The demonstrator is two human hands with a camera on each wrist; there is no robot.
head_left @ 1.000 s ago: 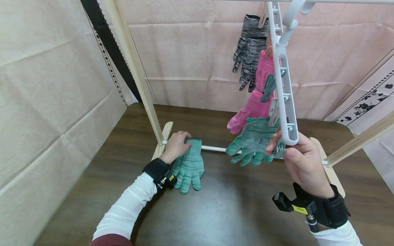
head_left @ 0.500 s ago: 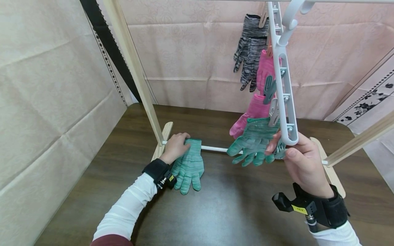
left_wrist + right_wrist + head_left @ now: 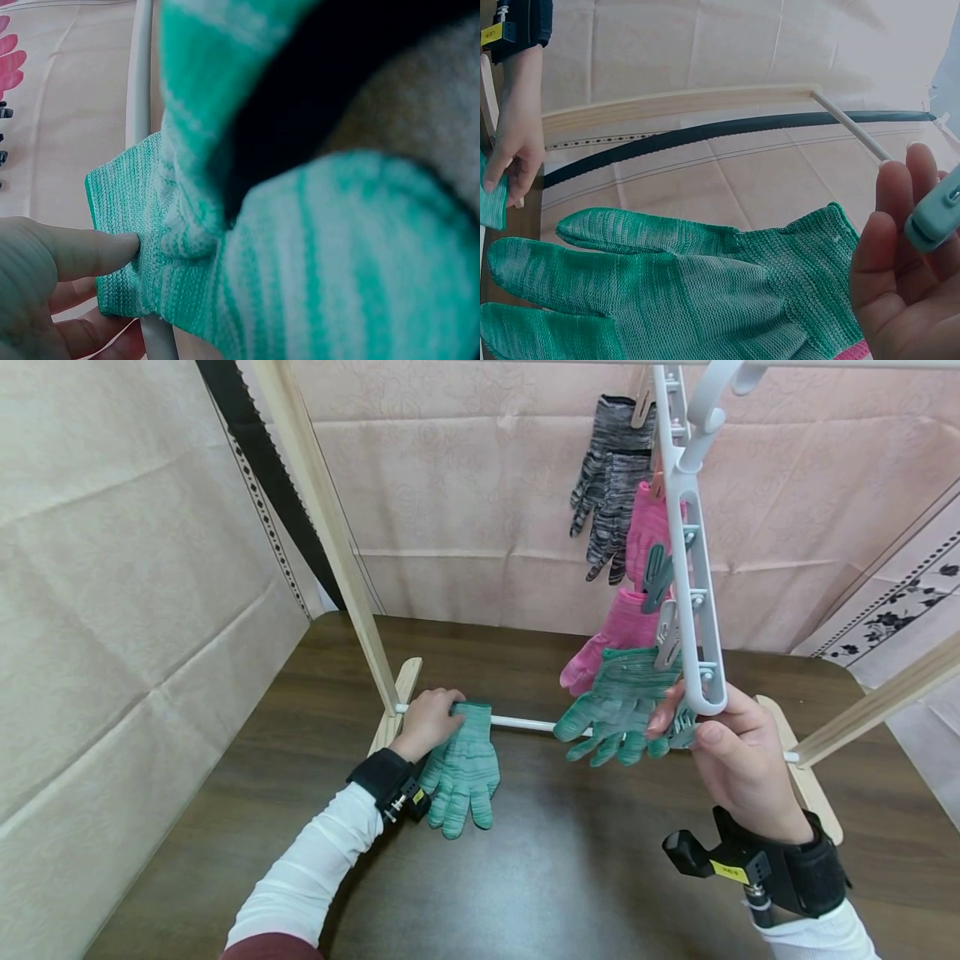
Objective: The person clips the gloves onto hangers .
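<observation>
A green knit glove (image 3: pixel 465 764) lies on the dark table, its cuff draped over the low white rail (image 3: pixel 521 723). My left hand (image 3: pixel 448 712) pinches that cuff; in the left wrist view the fingers (image 3: pixel 75 251) press the cuff edge (image 3: pixel 131 240) beside the rail (image 3: pixel 139 82). My right hand (image 3: pixel 678 723) pinches a grey-green clip (image 3: pixel 681 727) at the bottom of a white peg hanger (image 3: pixel 693 568). A matching green glove (image 3: pixel 618 702) hangs there; the right wrist view shows that glove (image 3: pixel 675 292), the clip (image 3: pixel 934 214) and the fingers (image 3: pixel 892 247).
A pink glove (image 3: pixel 626 610) and a grey-black glove (image 3: pixel 611 477) hang higher on the hanger. Wooden rack posts (image 3: pixel 322 527) rise at left and slant at right (image 3: pixel 877 702). Pink cloth backs the brown table (image 3: pixel 562 877).
The hanging gloves swung slightly to the right. The glove on the table shifted a little under my left hand. Both hands kept their holds.
</observation>
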